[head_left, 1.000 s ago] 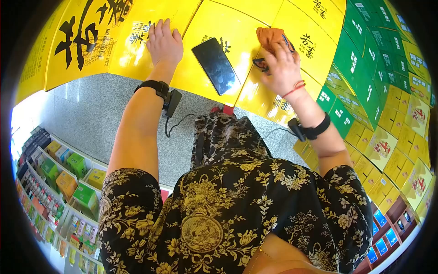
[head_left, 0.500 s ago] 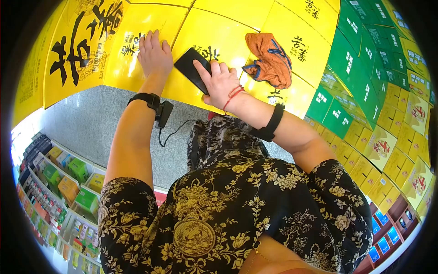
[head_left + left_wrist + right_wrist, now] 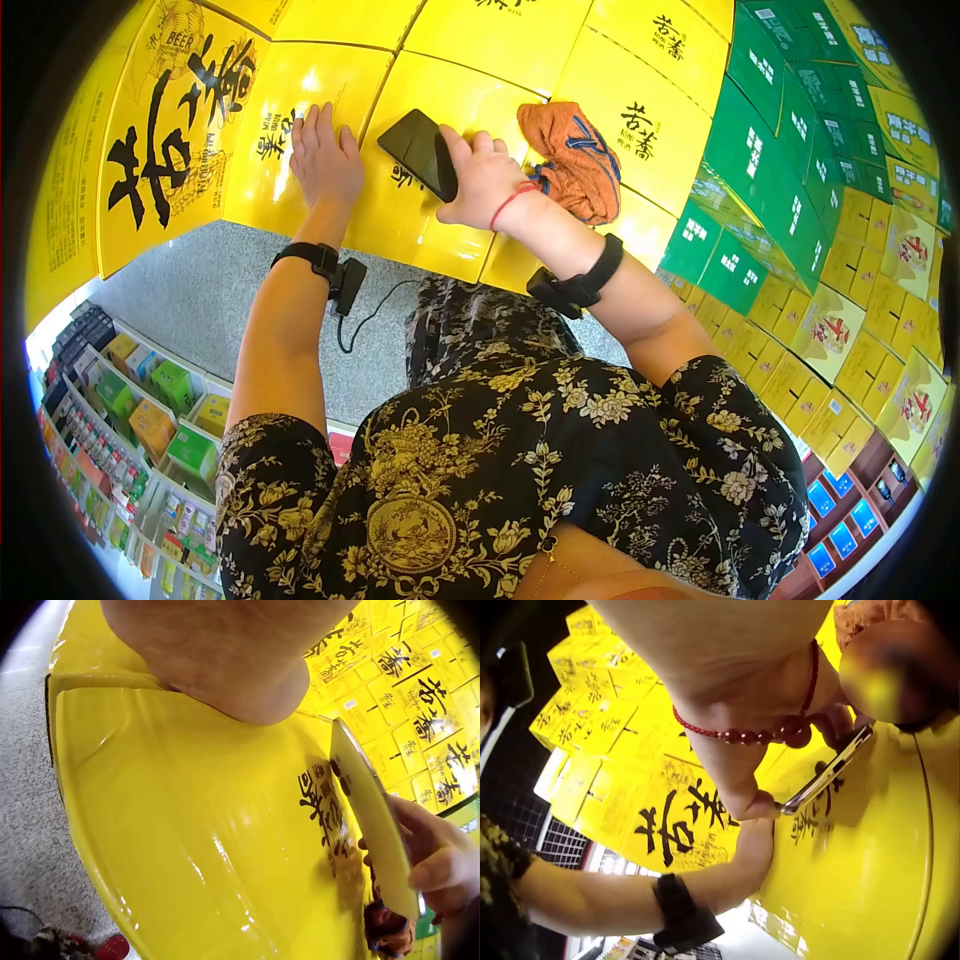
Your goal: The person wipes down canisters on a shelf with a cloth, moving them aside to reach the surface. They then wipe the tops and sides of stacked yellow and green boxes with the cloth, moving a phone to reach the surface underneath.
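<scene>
In the head view my right hand (image 3: 485, 182) grips a black smartphone (image 3: 413, 148) by its edges. The phone is tilted up over the yellow boxes; its yellowish back (image 3: 373, 817) and camera bumps face the left wrist camera. My left hand (image 3: 327, 160) rests palm down with fairly straight fingers on a yellow box (image 3: 310, 75) with black lettering. Just right of my right hand lies a crumpled orange cloth (image 3: 575, 160) with dark blue trim, partly hidden behind the wrist.
Yellow cartons form the surface in front of me. Green cartons (image 3: 765, 150) and smaller yellow cartons (image 3: 868, 290) are stacked at the right. A shelf of goods (image 3: 150, 420) stands at the lower left, above a grey speckled floor (image 3: 210, 290).
My right hand has let go of the orange cloth, moved left to the phone, and now grips and tilts it up. My left hand stays on the yellow box.
</scene>
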Tool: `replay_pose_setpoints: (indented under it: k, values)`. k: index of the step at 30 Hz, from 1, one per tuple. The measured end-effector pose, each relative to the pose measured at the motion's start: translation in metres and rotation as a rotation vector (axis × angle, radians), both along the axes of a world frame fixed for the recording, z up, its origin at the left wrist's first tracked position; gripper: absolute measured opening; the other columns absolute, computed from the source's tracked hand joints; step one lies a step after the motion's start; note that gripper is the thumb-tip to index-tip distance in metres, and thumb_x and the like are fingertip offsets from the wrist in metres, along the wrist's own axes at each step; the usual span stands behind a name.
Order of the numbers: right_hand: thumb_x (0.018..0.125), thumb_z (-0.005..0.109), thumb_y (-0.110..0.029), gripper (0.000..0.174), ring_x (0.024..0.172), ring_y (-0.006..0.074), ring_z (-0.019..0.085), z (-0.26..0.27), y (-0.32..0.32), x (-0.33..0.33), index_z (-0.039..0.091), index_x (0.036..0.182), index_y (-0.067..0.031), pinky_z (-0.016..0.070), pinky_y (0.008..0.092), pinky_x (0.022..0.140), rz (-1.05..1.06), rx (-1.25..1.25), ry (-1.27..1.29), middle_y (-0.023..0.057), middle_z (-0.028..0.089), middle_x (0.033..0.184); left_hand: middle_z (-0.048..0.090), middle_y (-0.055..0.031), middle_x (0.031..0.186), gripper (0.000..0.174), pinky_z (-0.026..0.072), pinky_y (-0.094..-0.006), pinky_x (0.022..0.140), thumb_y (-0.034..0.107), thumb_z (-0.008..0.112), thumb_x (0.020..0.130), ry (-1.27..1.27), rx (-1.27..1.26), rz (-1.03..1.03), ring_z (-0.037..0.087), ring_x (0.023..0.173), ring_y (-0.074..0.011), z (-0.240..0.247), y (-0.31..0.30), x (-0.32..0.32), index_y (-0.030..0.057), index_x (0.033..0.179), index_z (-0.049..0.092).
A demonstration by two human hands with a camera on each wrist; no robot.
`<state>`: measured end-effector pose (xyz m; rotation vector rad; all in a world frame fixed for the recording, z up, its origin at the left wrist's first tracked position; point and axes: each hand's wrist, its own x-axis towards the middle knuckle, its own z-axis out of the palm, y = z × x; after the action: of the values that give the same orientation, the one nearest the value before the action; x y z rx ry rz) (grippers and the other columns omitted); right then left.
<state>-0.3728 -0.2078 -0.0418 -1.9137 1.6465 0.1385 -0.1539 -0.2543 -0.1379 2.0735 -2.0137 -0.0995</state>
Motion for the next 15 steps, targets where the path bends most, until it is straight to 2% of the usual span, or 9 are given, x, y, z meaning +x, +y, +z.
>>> replay_pose_setpoints:
  k: [1,3,4,5,9,11,13,15]
  values:
    - [0.063,0.075,-0.034,0.098,0.108,0.0349,0.051,0.0,-0.005,-0.007,0.026,0.145,-0.0079,0.0492,0.0438,0.083,0.001,-0.002,-0.001,0.0231,0.046,0.122,0.034,-0.007,0.146,0.046,0.0224,-0.0461,0.109,0.031,0.041,0.096,0.001,0.002,-0.007,0.02,0.139,-0.028,0.0,0.0,0.001,0.0109,0.137,0.04]
    - [0.062,0.072,-0.033,0.098,0.1,0.0341,0.059,-0.003,-0.017,-0.03,0.027,0.144,-0.0045,0.0548,0.0378,0.071,-0.157,0.246,-0.364,0.0274,0.045,0.125,0.034,-0.0069,0.146,0.047,0.0223,-0.0462,0.109,0.032,0.041,0.096,0.001,0.003,-0.011,0.02,0.139,-0.0278,0.0,0.0,0.001,0.0111,0.138,0.039]
    - [0.063,0.069,-0.028,0.094,0.091,0.0305,0.063,0.003,-0.024,-0.038,0.028,0.143,-0.0014,0.0543,0.0322,0.059,-0.228,0.387,-0.58,0.0284,0.05,0.121,0.033,-0.0068,0.146,0.047,0.0223,-0.0463,0.109,0.032,0.041,0.096,-0.006,0.016,-0.01,0.02,0.14,-0.0275,0.001,0.0,0.001,0.0111,0.138,0.039]
    - [0.067,0.069,-0.021,0.087,0.103,0.023,0.056,0.016,-0.027,-0.056,0.03,0.142,-0.0002,0.0471,0.0293,0.086,-0.309,0.565,-0.626,0.0211,0.051,0.118,0.032,-0.0067,0.147,0.047,0.0222,-0.0465,0.109,0.032,0.041,0.096,-0.012,0.028,-0.009,0.019,0.14,-0.0273,0.002,0.0,0.001,0.011,0.138,0.039]
    - [0.069,0.067,-0.02,0.084,0.102,0.0247,0.055,0.016,-0.029,-0.119,0.03,0.142,-0.0009,0.0456,0.0317,0.088,-0.375,0.454,-0.893,0.0204,0.052,0.118,0.032,-0.0064,0.147,0.047,0.0221,-0.0468,0.109,0.032,0.04,0.096,-0.01,0.021,-0.009,0.02,0.14,-0.0271,0.002,0.0,0.001,0.0112,0.138,0.039]
    - [0.066,0.07,-0.021,0.089,0.094,0.0229,0.059,0.03,-0.032,-0.154,0.029,0.142,0.0007,0.0503,0.0326,0.078,-0.539,0.409,-0.904,0.0201,0.054,0.113,0.032,-0.0061,0.147,0.046,0.0219,-0.0468,0.109,0.031,0.04,0.096,0.003,0.02,-0.016,0.02,0.14,-0.0271,0.003,0.0,0.001,0.0116,0.138,0.039]
    - [0.065,0.072,-0.019,0.091,0.09,0.0228,0.06,0.029,-0.035,-0.188,0.029,0.142,0.0009,0.0513,0.0322,0.076,-0.645,0.221,-0.802,0.0192,0.055,0.112,0.032,-0.0059,0.147,0.046,0.0218,-0.0469,0.109,0.031,0.04,0.096,-0.003,0.038,-0.006,0.02,0.14,-0.0271,0.004,0.002,0.001,0.0118,0.138,0.039]
    - [0.063,0.073,-0.016,0.092,0.087,0.0228,0.062,0.005,-0.041,-0.223,0.028,0.142,0.0007,0.0525,0.0314,0.074,-0.69,0.031,-0.529,0.019,0.055,0.111,0.032,-0.0057,0.147,0.046,0.0217,-0.047,0.109,0.031,0.04,0.096,-0.011,0.054,-0.002,0.02,0.14,-0.027,0.005,0.001,0.0,0.0121,0.138,0.039]
